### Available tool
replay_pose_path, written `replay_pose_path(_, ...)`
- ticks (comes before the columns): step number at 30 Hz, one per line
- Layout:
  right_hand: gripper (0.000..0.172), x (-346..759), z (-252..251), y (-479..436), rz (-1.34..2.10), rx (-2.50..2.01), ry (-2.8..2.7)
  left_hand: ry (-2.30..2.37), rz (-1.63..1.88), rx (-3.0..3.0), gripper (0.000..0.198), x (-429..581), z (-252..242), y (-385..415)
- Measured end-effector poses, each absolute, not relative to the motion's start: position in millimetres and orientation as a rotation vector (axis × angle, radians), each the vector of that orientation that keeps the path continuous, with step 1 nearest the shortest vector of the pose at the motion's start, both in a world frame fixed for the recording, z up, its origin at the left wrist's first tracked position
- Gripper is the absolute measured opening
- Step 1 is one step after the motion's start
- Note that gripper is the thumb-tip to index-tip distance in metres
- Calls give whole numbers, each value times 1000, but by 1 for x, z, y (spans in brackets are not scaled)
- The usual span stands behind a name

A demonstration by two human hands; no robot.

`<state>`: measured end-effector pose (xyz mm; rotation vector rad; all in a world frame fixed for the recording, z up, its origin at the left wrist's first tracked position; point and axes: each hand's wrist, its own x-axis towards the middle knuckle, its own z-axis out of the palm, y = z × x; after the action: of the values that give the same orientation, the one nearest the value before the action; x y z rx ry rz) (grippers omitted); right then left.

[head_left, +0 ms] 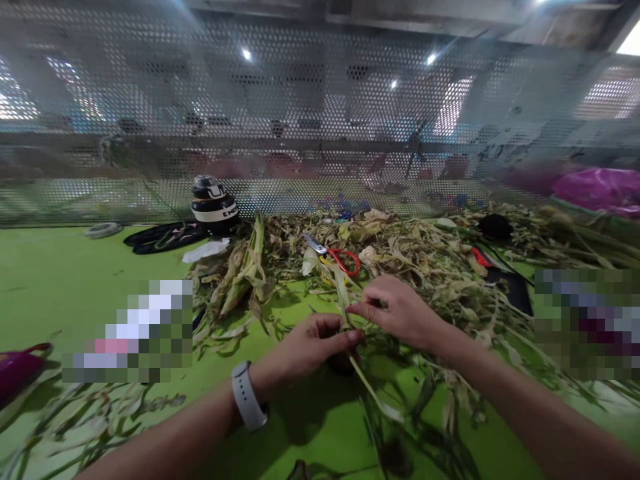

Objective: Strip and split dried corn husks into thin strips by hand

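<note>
A thin pale-green leafy stalk runs through my hands, with a broad leaf strip standing up above them and its stem hanging down. My left hand, below a light watch strap, pinches it between thumb and fingers. Just above and to the right, my right hand is closed, its thumb and fingertips pinching the leaf. Something dark under my left fingers is mostly hidden. Beyond my hands, red-handled scissors rest on the plant heap, blades pointing up and left.
Dried leaves and stalks heap across the green table. A leafy bundle lies left of centre. Behind stand a black bottle, a roll of tape and a perforated metal screen. A purple plastic bag sits far right.
</note>
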<state>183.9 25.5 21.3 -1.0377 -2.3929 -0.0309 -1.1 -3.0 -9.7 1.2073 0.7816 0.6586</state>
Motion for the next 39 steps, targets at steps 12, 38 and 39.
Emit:
replay_pose_path(12, 50, 191, 19, 36, -113, -732, -2481, 847, 601, 1301, 34, -1, -10, -3)
replay_pose_path(38, 28, 179, 14, 24, 563, -1006, -2477, 950, 984, 1195, 25, -10, -1, 13)
replay_pose_path(39, 28, 180, 15, 25, 572, -1012, -2479, 960, 984, 1196, 26, -12, 0, 14)
